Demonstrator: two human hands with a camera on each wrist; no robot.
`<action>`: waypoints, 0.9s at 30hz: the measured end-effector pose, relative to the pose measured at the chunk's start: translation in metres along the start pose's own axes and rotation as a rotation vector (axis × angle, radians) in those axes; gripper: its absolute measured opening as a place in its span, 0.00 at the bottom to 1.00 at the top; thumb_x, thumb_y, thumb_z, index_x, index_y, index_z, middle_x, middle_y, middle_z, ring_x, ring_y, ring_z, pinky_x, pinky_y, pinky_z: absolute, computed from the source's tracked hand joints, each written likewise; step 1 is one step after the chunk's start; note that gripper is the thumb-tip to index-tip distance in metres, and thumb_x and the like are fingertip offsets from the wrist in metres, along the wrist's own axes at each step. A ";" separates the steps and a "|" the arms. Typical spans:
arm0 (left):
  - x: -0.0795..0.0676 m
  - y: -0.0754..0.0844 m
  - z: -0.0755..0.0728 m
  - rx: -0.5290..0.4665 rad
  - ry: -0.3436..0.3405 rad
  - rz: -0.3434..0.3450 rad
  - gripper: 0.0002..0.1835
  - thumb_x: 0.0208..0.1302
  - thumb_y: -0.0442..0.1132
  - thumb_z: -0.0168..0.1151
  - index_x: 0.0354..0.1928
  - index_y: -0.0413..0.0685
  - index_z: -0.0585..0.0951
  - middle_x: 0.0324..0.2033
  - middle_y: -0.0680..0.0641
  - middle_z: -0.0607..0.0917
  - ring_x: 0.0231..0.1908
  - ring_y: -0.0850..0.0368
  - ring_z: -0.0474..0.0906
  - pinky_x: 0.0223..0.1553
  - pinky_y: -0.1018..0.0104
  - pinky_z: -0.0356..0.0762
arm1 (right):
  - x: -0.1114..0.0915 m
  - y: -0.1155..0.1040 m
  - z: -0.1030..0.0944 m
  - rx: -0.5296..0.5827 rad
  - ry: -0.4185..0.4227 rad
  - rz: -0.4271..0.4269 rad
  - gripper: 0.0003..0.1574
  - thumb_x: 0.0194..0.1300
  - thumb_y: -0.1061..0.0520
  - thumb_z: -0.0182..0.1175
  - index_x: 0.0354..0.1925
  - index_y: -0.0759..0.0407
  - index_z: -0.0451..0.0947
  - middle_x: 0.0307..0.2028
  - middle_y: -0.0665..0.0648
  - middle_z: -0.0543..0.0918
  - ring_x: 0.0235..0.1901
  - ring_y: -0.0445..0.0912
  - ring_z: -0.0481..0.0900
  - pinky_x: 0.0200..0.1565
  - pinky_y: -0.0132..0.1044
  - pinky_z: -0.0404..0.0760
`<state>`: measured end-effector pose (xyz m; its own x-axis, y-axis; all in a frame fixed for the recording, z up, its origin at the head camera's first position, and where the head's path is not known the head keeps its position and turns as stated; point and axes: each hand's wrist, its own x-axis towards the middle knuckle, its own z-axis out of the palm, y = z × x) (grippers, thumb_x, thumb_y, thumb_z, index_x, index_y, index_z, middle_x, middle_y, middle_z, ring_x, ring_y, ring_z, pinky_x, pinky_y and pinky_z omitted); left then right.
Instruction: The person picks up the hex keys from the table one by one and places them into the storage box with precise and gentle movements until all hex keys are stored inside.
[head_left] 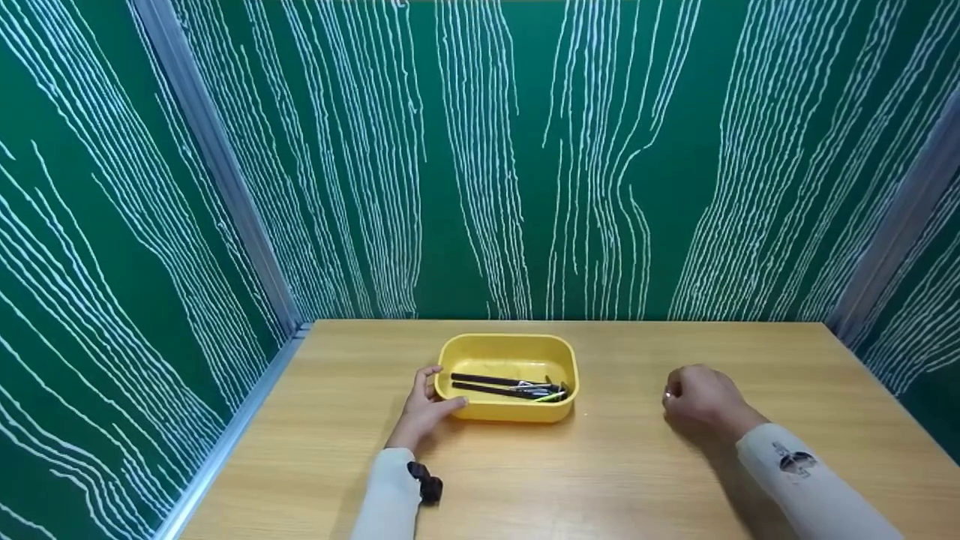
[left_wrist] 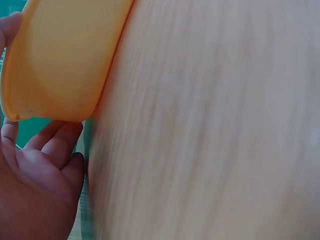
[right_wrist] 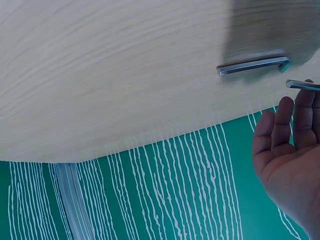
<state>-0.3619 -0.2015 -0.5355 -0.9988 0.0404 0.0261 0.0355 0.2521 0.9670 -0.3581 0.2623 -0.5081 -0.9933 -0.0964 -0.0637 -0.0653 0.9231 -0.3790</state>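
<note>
At the left end of the yellow plastic container, my left hand grips the wall, with the thumb at the near rim and fingers around the outer end. The left wrist view shows the container's outer side against that hand. My right hand is low over the table on the right, fingers curled. In the right wrist view it holds a short metal rod that looks like a hex key, mostly hidden by the fingers. Close by, an L-shaped hex key lies on the table.
Two dark-handled tools and some thin small pieces, one yellow-green, lie inside the container. The wooden table ends at a green wall with white wavy lines. Metal posts stand at the corners.
</note>
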 end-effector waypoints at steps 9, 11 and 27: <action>0.000 0.000 0.001 0.011 0.012 -0.013 0.47 0.34 0.52 0.73 0.59 0.59 0.57 0.51 0.40 0.75 0.52 0.51 0.70 0.54 0.57 0.64 | 0.000 -0.002 -0.003 0.072 -0.028 0.020 0.03 0.51 0.56 0.57 0.28 0.52 0.76 0.27 0.54 0.74 0.27 0.48 0.71 0.23 0.36 0.67; 0.000 0.001 0.001 0.010 0.011 -0.011 0.47 0.34 0.52 0.72 0.59 0.59 0.57 0.50 0.40 0.75 0.52 0.51 0.70 0.54 0.57 0.64 | 0.000 -0.003 -0.004 0.092 -0.042 0.033 0.03 0.51 0.56 0.56 0.29 0.52 0.76 0.28 0.55 0.75 0.27 0.48 0.71 0.23 0.36 0.68; 0.001 0.002 -0.004 -0.029 -0.032 -0.030 0.48 0.34 0.50 0.73 0.59 0.56 0.57 0.53 0.38 0.72 0.53 0.50 0.69 0.52 0.58 0.66 | 0.007 -0.016 -0.008 0.069 0.016 -0.054 0.06 0.48 0.55 0.59 0.29 0.52 0.75 0.26 0.54 0.75 0.27 0.48 0.71 0.25 0.35 0.68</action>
<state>-0.3628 -0.2049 -0.5326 -0.9979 0.0642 -0.0106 0.0041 0.2257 0.9742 -0.3649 0.2499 -0.4951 -0.9899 -0.1391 -0.0270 -0.1128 0.8887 -0.4444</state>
